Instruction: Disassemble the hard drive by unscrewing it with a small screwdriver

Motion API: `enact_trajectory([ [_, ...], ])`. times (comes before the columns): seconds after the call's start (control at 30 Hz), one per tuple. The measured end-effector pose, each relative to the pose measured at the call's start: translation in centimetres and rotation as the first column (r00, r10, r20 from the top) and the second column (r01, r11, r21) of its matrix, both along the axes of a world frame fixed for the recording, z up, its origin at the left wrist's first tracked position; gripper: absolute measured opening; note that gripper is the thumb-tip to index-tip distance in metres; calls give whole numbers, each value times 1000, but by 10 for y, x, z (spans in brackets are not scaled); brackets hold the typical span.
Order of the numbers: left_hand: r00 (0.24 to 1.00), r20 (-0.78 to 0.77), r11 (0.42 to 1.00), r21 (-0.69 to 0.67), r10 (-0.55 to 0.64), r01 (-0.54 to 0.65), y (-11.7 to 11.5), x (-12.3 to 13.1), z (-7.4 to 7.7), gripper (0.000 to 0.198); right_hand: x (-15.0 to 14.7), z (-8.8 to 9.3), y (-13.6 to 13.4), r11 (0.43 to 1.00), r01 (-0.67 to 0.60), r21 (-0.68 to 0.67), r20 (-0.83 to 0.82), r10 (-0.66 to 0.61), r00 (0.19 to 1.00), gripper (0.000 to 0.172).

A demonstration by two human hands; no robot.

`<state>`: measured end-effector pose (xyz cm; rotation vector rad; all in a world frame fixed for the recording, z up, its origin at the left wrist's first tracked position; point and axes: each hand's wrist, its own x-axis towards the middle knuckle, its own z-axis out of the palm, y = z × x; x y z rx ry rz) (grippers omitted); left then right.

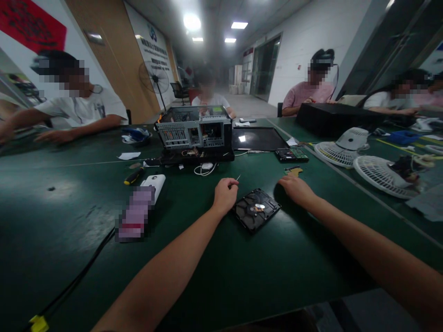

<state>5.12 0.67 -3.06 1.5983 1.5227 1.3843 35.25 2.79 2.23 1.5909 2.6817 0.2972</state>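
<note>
My left hand (225,193) is closed, its fingers pinched round a thin metal rod (238,177) whose tip points up and away. Just right of that wrist, an opened-looking black hard drive (256,210) lies flat on the green table. My right hand (296,189) rests on the table beyond the drive's right corner, fingers curled together. Anything inside those fingers is hidden. Beside its fingertips lies a small yellowish circuit board (294,171). A second hard drive (291,155), with a green board on top, sits a little farther back.
An open computer case (195,131) stands at the back, with a dark panel (258,138) beside it. A phone (138,212) and a yellow-black screwdriver (134,176) lie left. White fan parts (346,146) are at right. Other people sit around the table.
</note>
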Motion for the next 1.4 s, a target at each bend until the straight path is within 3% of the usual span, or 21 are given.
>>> enact_trajectory([
  [0.2,1000,-27,1000,-8,11,-11,-1,2,1,20,63,-9,-13,996,43,75,-83,-37,996,31],
  [0.5,999,-38,1000,14,9,-9,1,0,-3,18,113,-19,35,960,224,170,-285,-170,944,29],
  [0.6,999,-33,1000,11,16,-16,2,1,-4,18,126,-19,56,914,367,171,-353,-291,889,34],
  [0.7,999,-31,1000,9,22,-21,2,2,-3,18,136,-19,76,848,526,69,-326,-479,815,49],
  [0.8,999,-27,1000,-2,20,-20,1,1,-1,17,138,-21,91,835,551,1,-309,-523,794,62],
  [0.93,999,-26,1000,-22,18,-19,0,1,0,17,132,-25,97,828,559,-32,-316,-539,780,63],
  [1.27,1000,-22,1000,-8,5,-5,-1,1,2,18,108,-36,58,865,496,79,-507,-393,767,44],
  [1.4,1000,-22,1000,-23,9,-9,-1,1,2,18,87,-35,62,881,471,51,-457,-399,795,81],
])
